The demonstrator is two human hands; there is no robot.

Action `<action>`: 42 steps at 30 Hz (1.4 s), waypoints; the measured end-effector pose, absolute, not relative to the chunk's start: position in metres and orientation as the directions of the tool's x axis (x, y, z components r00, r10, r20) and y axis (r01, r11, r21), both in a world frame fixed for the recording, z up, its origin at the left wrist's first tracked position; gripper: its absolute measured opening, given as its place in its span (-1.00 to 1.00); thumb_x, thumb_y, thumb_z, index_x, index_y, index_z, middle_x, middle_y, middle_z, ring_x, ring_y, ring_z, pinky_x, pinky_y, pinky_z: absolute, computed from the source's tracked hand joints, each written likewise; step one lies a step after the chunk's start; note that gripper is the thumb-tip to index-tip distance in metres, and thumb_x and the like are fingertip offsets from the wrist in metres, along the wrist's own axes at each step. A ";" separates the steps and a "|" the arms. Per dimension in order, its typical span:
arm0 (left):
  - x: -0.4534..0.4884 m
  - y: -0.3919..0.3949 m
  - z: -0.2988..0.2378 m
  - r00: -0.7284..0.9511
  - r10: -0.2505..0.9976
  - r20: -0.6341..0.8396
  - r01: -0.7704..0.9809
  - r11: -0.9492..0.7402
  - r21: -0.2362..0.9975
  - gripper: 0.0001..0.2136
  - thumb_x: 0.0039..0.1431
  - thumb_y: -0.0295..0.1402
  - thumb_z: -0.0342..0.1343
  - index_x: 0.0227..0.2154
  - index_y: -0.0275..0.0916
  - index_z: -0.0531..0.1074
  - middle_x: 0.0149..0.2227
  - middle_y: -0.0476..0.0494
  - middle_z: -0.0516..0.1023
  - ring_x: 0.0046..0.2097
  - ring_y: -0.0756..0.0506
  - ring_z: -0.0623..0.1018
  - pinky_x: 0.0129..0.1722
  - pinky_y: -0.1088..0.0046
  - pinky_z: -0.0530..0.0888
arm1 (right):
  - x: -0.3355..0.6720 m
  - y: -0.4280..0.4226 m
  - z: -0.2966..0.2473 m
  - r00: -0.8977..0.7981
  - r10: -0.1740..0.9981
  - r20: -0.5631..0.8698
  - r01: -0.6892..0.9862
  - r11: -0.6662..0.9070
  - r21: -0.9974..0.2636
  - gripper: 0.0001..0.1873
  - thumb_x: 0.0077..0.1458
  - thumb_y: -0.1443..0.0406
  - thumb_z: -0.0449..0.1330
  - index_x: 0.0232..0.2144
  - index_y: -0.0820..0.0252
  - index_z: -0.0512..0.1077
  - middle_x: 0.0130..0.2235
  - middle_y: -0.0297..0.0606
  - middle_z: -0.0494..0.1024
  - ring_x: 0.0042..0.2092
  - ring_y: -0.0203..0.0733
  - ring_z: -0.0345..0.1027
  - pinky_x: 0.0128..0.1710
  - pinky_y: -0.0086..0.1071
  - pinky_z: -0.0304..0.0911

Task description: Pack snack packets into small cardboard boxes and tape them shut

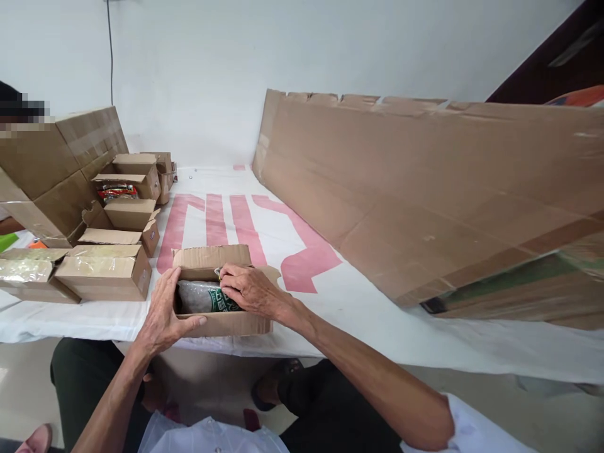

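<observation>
While clasping its left end with the left hand (163, 311), held a small open carton (231, 324) close to the table's near edge, with long axis left to right, nearly parallel to that edge, and opening upward. Contained, lengthwise on the same axis, a clear-wrapped packet (195, 298) with a dark green label (221, 302) toward the right. Had the right hand (252, 290) bent over the packet's right part, apart from the left; could not tell pinching from resting. Showed the rear flap (212, 257) upright. Offered a stretch of table cover (358, 314) beyond that flap, bounded at right by a large slanting cardboard panel (377, 182), at left by a taped carton (101, 274) and, farther back, open cartons (113, 236). Displayed pinkish-red block shapes (309, 258) on white. Included a pale wall (198, 75) behind, with a dark cable (111, 56) hanging, and pale floor (212, 384) below.
</observation>
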State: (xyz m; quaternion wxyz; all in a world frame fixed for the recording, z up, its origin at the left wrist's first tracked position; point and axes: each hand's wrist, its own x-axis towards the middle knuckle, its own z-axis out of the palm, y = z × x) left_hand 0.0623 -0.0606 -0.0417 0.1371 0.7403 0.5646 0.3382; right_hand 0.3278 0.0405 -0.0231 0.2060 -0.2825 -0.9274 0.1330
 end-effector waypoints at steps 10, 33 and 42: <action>0.066 -0.057 -0.029 0.033 0.951 0.307 0.587 -0.267 0.764 0.27 -0.05 0.08 0.53 0.59 -0.07 -0.14 0.56 -0.53 0.03 0.52 -0.56 0.19 0.39 -0.27 0.31 | 0.330 0.048 -0.010 -0.408 0.585 0.701 0.207 0.807 -0.553 -0.79 0.35 0.40 0.19 -0.34 0.09 0.54 -0.12 -0.20 0.60 -0.06 -0.08 0.54 -0.01 -0.15 0.40; 0.109 0.000 0.052 -0.221 0.962 0.162 -0.310 -0.227 0.923 -0.51 -0.26 -0.25 0.65 -0.20 -0.29 0.74 -0.26 -0.18 0.76 -0.28 -0.14 0.68 -0.23 0.38 0.59 | 0.324 0.063 0.079 0.089 0.691 0.717 0.268 0.677 -0.685 -0.53 0.34 -0.02 0.28 0.16 0.07 0.47 0.24 0.01 0.48 0.32 0.20 0.30 0.36 0.11 0.25; 0.123 -0.002 0.047 -0.357 0.901 0.248 -0.336 -0.372 0.865 -0.45 -0.17 -0.18 0.63 -0.06 -0.19 0.69 -0.18 -0.10 0.77 -0.21 -0.12 0.70 -0.15 0.39 0.60 | 0.297 0.044 0.027 -0.193 0.960 0.201 -0.417 0.105 -0.903 -0.15 -0.01 -0.18 0.48 0.19 0.13 0.49 0.13 -0.03 0.64 0.22 0.22 0.46 0.18 0.01 0.41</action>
